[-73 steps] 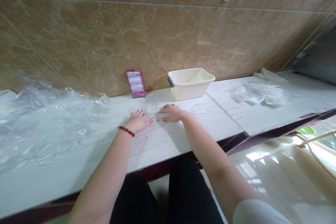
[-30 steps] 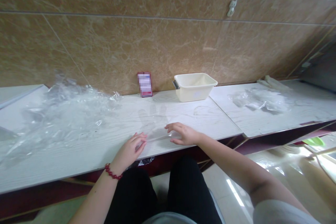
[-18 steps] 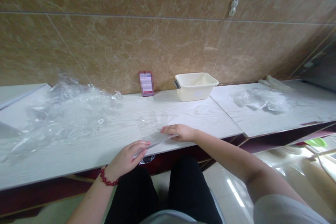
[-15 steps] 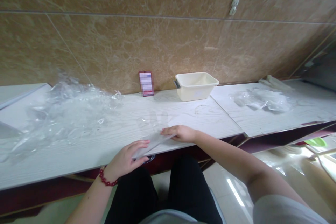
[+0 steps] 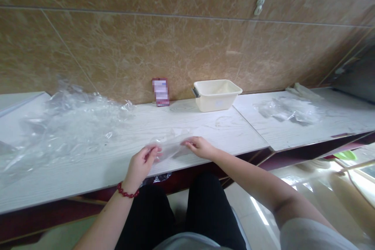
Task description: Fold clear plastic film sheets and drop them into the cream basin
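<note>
Film point(image 5: 171, 149), thin clear plastic (bag or single sheet, can't be told), is held in front of the cream tub point(image 5: 218, 104) and a little to its left, low at the white counter point(image 5: 249, 134); whether the surface is touched is unclear. Its left end is pinched by the left hand point(image 5: 144, 159), thumb narrowly against fingers; its right end is gripped by the right hand point(image 5: 201, 147), thumb and fingertips drawn close. Exact contact is partly lost in the transparency.

Risks, as judged: an end could be slipped from either pinch, since the plastic looks slick and mostly fingertips are used. Creases could be set in, or a tear started, if uneven pull were applied. Two layers (if there are two) could be left stuck together, edges being barely visible. The near side could be snagged on the counter's front edge, just beside it. A mix-up with the loose plastic heap point(image 5: 76, 121), well left of the tub, is judged unlikely.

Long axis is laid crosswise between the hands, roughly along the counter's front edge, right end set slightly nearer the tub. That end is pointed toward the space in front of the tub; the left end is pointed away. Which end has a mouth, if any, can't be read.
</note>
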{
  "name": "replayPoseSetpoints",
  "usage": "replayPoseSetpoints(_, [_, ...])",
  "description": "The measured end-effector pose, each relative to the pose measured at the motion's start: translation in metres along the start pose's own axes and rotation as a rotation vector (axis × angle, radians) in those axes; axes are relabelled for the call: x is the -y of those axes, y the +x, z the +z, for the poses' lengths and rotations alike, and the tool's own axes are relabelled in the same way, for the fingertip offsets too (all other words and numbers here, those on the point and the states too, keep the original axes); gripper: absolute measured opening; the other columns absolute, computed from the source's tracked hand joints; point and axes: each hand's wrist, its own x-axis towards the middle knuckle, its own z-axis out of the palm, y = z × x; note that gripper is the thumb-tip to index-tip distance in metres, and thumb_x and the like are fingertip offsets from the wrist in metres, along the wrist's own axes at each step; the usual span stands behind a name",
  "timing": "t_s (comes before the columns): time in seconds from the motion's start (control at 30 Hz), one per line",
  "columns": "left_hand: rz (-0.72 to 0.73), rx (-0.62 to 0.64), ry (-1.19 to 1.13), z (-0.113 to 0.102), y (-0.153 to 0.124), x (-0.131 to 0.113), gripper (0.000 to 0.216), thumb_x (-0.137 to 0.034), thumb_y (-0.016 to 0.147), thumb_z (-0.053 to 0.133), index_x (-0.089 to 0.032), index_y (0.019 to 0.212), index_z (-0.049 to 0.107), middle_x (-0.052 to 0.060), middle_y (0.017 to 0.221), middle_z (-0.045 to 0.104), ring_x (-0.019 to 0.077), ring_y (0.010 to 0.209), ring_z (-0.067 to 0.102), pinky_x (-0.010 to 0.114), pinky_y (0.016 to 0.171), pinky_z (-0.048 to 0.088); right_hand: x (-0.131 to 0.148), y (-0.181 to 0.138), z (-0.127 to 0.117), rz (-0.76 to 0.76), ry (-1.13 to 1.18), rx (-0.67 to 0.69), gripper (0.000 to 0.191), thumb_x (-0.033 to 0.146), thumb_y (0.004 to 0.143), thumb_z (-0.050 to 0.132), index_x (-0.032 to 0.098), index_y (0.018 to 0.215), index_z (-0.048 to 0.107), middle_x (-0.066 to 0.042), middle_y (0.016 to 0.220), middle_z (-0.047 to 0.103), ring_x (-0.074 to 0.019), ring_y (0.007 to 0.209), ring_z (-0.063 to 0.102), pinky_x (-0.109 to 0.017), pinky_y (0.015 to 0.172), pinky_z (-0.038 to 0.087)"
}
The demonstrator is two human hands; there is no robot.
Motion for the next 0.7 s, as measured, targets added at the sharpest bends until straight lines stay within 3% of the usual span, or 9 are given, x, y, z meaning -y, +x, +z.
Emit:
replayPoseSetpoints(0.1, [-0.034, -0.137, 0.143, 0.005, 0.018, -0.001, 0.031, -0.043, 0.073, 0.046, -0.018, 0.086, 0.056, 0.005, 0.086, 0.063, 0.0171, 0.081, 0.059, 0.027, 0.073, 0.045, -0.002, 0.012, 0.008, 0.126, -0.048, -0.238, 0.017, 0.025, 0.075, 0.047, 0.015, 0.078, 0.06, -0.005, 0.082, 0.06, -0.012, 0.079, 0.054, -0.023, 0.075, 0.04])
replayPoseSetpoints(0.2, [-0.095, -0.168, 0.286, 0.009, 0.037, 0.0, 0.032, -0.045, 0.071, 0.044, -0.018, 0.08, 0.059, 0.004, 0.082, 0.063, 0.0185, 0.079, 0.057, 0.027, 0.071, 0.043, -0.004, 0.023, 0.013, 0.234, -0.081, -0.334, 0.008, 0.021, 0.067, 0.053, 0.015, 0.068, 0.058, -0.004, 0.078, 0.056, -0.0121, 0.08, 0.051, -0.022, 0.073, 0.04])
replayPoseSetpoints(0.33, [-0.173, -0.14, 0.283, 0.012, 0.056, 0.004, 0.033, -0.046, 0.07, 0.045, -0.017, 0.076, 0.059, 0.005, 0.074, 0.062, 0.0191, 0.072, 0.057, 0.028, 0.065, 0.043, -0.006, 0.033, 0.015, 0.374, -0.127, -0.351, 0.006, 0.021, 0.065, 0.054, 0.015, 0.065, 0.055, -0.004, 0.075, 0.053, -0.0113, 0.074, 0.05, -0.021, 0.069, 0.04])
replayPoseSetpoints(0.43, [-0.204, -0.212, 0.113, 0.011, 0.058, 0.005, 0.037, -0.045, 0.067, 0.05, -0.016, 0.09, 0.055, 0.007, 0.085, 0.061, 0.0185, 0.079, 0.057, 0.028, 0.069, 0.043, -0.006, 0.035, 0.015, 0.414, -0.166, -0.329, 0.008, 0.022, 0.065, 0.054, 0.014, 0.062, 0.053, -0.004, 0.072, 0.053, -0.0114, 0.072, 0.05, -0.021, 0.069, 0.039])
replayPoseSetpoints(0.53, [-0.275, -0.207, -0.078, 0.009, 0.05, 0.006, 0.052, -0.043, 0.065, 0.056, -0.017, 0.108, 0.042, 0.01, 0.095, 0.057, 0.0182, 0.084, 0.056, 0.029, 0.067, 0.045, -0.009, 0.035, 0.016, 0.416, -0.17, -0.307, 0.01, 0.023, 0.064, 0.054, 0.014, 0.062, 0.053, -0.004, 0.072, 0.053, -0.0109, 0.071, 0.05, -0.019, 0.067, 0.038])
replayPoseSetpoints(0.7, [-0.329, -0.235, -0.175, 0.007, 0.028, 0.004, 0.064, -0.041, 0.063, 0.06, -0.018, 0.115, 0.033, 0.013, 0.102, 0.052, 0.0178, 0.081, 0.056, 0.028, 0.06, 0.048, -0.011, 0.035, 0.017, 0.416, -0.217, -0.3, 0.012, 0.025, 0.066, 0.053, 0.014, 0.061, 0.054, -0.004, 0.07, 0.054, -0.011, 0.07, 0.05, -0.019, 0.066, 0.037])
